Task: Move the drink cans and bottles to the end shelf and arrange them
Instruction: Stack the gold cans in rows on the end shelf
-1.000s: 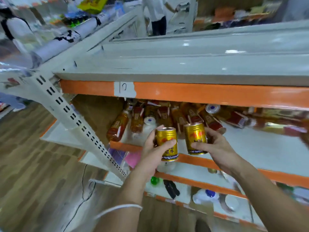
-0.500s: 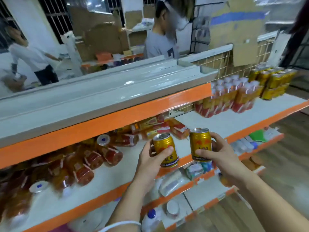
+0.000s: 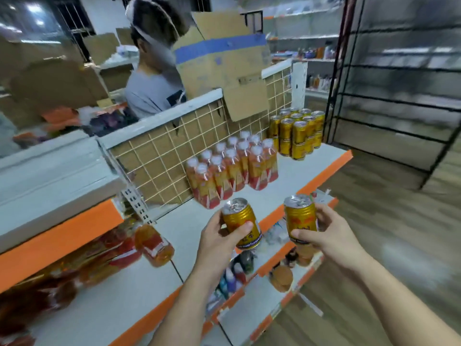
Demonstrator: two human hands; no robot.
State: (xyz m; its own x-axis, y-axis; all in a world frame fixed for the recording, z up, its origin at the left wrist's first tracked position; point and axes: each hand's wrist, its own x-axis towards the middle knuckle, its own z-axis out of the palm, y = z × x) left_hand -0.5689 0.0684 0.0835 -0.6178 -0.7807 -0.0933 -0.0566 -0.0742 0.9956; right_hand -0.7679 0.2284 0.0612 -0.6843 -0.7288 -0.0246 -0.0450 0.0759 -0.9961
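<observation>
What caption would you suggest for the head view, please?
The left hand holds one gold can, the right hand another, before bottles and stacked cans on the shelf.

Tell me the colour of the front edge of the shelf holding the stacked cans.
Orange, on the shelf's front edge, clearest in the head view.

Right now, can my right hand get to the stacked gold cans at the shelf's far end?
Probably, once you lean in: the shelf in front of the stacked gold cans is bare, though your right hand is holding a can.
</observation>
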